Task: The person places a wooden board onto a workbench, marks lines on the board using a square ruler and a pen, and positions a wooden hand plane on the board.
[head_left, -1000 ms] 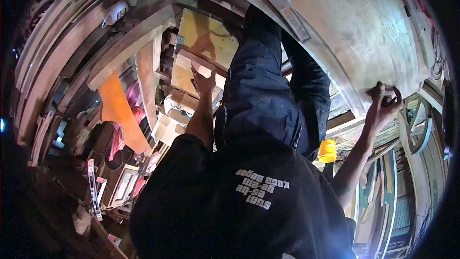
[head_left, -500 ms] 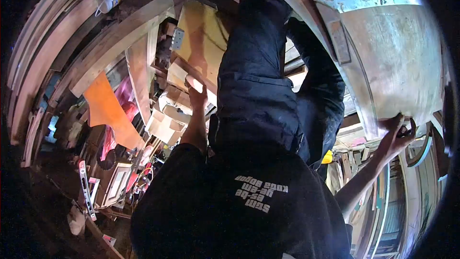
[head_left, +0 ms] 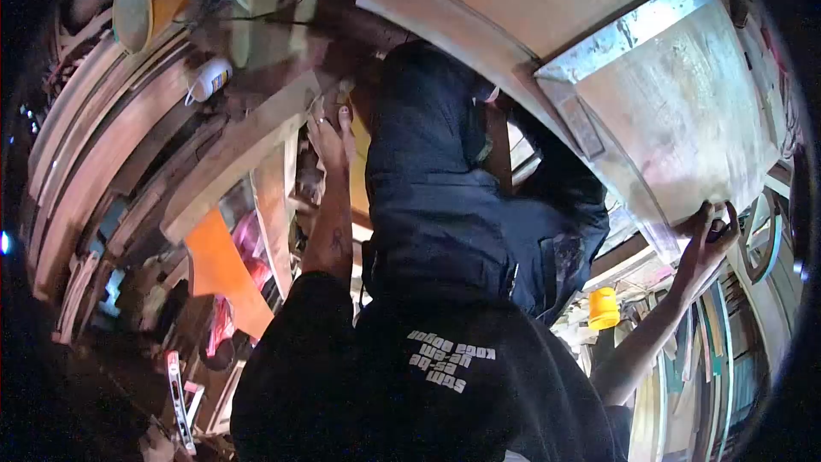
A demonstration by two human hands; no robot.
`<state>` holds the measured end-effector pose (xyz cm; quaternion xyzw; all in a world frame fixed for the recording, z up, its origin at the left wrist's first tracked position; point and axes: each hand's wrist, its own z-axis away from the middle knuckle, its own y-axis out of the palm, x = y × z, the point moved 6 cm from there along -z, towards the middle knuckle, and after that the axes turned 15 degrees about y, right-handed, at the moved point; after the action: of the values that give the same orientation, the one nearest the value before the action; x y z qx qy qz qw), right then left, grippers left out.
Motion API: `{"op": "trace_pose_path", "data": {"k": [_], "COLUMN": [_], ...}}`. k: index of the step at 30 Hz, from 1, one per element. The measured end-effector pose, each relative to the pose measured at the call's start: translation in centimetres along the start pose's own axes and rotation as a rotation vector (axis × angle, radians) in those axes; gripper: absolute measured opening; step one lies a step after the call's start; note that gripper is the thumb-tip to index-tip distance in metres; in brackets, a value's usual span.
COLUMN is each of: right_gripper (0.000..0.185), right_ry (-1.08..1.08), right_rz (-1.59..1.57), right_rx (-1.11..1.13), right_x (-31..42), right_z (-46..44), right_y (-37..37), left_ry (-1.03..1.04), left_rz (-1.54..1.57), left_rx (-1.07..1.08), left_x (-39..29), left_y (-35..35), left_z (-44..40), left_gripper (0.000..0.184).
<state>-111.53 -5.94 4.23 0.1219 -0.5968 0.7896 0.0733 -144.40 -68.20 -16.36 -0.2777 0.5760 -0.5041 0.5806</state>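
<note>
My left hand (head_left: 328, 139) is raised by the end of a long curved plank (head_left: 235, 154). Its fingers are stretched out and apart, close to the plank's edge; I cannot tell whether they touch it. My right hand (head_left: 711, 238) is at the lower edge of a large wooden panel (head_left: 658, 133), its fingers curled together. Something small and dark shows between them, too unclear to name. A try square (head_left: 633, 28) with a pale metal blade lies across the panel, its stock (head_left: 571, 116) against the panel's side edge.
Stacked curved planks (head_left: 111, 154) fill the left side, with a white tub (head_left: 209, 80) near them. An orange sheet (head_left: 224, 270) and a spirit level (head_left: 180, 402) are lower left. A yellow bucket (head_left: 604, 308) and upright timber strips (head_left: 684, 376) stand lower right.
My left hand has moved up from a pale wood piece to the curved plank's end. My right hand stays at the panel edge. The view has tilted, bringing the yellow bucket further into sight.
</note>
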Motion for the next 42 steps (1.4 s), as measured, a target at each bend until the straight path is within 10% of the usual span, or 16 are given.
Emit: {"op": "trace_pose_path", "data": {"k": [3, 9, 20, 32, 35, 37, 42], "right_gripper": [0.047, 0.037, 0.035, 0.077, 0.073, 0.068, 0.03], "right_ry": [-0.029, -0.083, 0.034, -0.646, -0.598, -0.581, -0.63], "right_rz": [-0.028, -0.14, -0.003, -0.075, 0.161, 0.18, -0.015], "right_rx": [-0.014, 0.085, -0.155, -0.026, -0.023, -0.001, -0.353], "right_x": [-0.4, -4.2, 3.4, 16.9, 18.1, 18.4, 17.0], "right_z": [-0.2, -3.0, 2.3, 14.6, 15.5, 16.1, 17.7], "right_y": [-0.5, -0.2, 0.2, 5.7, 7.1, 5.9, -4.0], "left_ry": [0.218, -0.03, -0.231, 0.14, 0.293, -0.08, 0.176], "left_rz": [-0.074, -0.217, 1.01, -0.203, -0.201, 0.454, 0.527], "left_rx": [0.093, 0.502, 0.937, 0.281, 0.333, 0.367, 0.449], "left_x": [3.0, 10.3, 8.3, 11.4, 12.4, 14.1, 13.3], "left_y": [4.3, 9.5, -4.0, 17.1, 18.3, 18.7, 21.1], "left_z": [-0.5, 1.5, 13.2, -1.3, -5.7, -6.9, -8.4], "left_gripper": [0.059, 0.055, 0.054, 0.054, 0.054, 0.075, 0.059]}}
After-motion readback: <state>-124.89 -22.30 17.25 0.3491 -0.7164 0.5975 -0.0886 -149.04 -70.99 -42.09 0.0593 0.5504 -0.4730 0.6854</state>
